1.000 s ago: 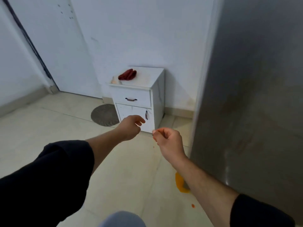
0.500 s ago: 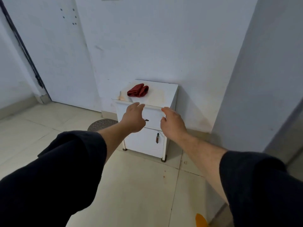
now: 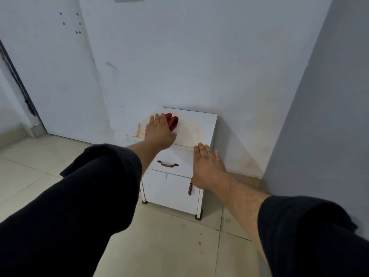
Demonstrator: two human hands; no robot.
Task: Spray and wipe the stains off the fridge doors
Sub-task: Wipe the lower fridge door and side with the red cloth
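While nothing is gripped yet, the fetch step is judged in hand. Cabinet (image 3: 201, 124): left hand (image 3: 158, 132) is stretched over its top, fingers straight; right hand (image 3: 206, 166) is held flat before its drawer, empty. Cloth (image 3: 173, 121) is bunched on its top, partly hidden by the left fingers. Next: cloth to be pinched and lifted.

A small white cabinet (image 3: 199, 126) (its top stained orange, a brown handle (image 3: 167, 164) on its drawer (image 3: 177, 154)) stands against a scuffed white wall (image 3: 179, 56), with a white door (image 3: 56, 76) to its left and pale floor tiles (image 3: 169, 246), spotted orange, before it.
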